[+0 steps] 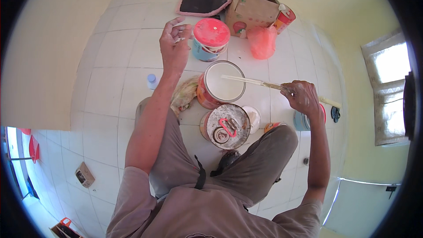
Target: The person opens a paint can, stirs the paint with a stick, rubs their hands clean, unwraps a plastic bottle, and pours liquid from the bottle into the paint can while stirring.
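Note:
My right hand [298, 94] grips a long, paint-coated stick [251, 80], whose pale tip is over or in an open can [224, 68] of white paint. My left hand [174, 46] is raised with fingers apart and slightly bent, holding nothing, just left of a blue pail [202, 52] with a red lid. A smeared metal can [233, 139] with a red handle stands between my legs, beside a white lid [253, 117]. A stained rag [183, 94] lies left of the open can, near a small blue-capped bottle [152, 82].
A cardboard box [249, 13], dark pink-edged pad [202, 1] and pink plastic bag [261, 44] are at the far wall. A blue pail [302, 121] stands behind my right arm. A small box [84, 174] lies at left. A window [387, 66] is in the right wall.

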Demonstrator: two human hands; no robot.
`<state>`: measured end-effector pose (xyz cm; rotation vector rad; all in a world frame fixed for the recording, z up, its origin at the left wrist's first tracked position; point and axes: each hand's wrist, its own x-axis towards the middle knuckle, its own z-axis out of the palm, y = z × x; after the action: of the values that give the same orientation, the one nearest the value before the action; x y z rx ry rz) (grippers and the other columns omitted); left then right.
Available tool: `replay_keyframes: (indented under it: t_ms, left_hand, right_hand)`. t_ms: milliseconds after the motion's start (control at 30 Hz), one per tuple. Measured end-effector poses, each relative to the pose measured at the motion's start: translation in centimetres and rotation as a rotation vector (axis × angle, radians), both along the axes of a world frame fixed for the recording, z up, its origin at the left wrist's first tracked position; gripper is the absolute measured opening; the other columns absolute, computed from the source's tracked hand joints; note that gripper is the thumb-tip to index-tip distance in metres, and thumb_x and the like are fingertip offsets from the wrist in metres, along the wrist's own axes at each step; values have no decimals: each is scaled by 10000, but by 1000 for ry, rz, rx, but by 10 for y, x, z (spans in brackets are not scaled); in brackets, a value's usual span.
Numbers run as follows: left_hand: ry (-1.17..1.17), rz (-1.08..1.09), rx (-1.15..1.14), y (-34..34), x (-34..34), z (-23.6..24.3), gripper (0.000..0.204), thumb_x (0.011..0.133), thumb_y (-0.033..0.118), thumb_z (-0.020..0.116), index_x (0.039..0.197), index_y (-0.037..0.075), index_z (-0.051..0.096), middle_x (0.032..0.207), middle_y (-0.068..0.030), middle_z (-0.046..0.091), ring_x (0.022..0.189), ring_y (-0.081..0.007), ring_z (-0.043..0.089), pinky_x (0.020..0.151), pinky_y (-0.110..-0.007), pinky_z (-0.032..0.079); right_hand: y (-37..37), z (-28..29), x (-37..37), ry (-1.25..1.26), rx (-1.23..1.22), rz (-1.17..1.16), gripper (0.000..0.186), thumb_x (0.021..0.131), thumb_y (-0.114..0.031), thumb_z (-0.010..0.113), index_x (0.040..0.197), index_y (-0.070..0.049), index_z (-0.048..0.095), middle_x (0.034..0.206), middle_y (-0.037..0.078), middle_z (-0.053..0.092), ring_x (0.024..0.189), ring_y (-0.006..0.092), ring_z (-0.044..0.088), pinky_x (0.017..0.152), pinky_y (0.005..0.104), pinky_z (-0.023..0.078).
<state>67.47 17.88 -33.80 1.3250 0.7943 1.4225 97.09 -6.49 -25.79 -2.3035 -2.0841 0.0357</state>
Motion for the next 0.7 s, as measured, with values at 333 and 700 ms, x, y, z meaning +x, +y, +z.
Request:
replay_keyframes:
  t_ms: [333, 700]
  left_hand:
    - [-24, -1, 15, 4, -1, -4, 385, 997, 218, 671, 1303, 2, 580, 1058, -93, 748, 839, -100, 669, 602, -204, 477]
    - [-2, 2, 22, 5, -2, -5, 408, 1002, 242, 676, 1311, -2, 565, 1069, -100, 745, 850, -103, 664, 613, -211, 480]
  right_hand:
    - [4, -50, 10, 222, -75, -95, 218, 937, -227, 691, 955, -39, 799, 669, 169, 693, 613, 361, 671, 627, 435, 546]
    - [6, -66, 11, 389, -120, -90, 325, 975, -275, 680, 902, 28, 775, 653, 136, 712, 536, 251, 647, 592, 378, 528]
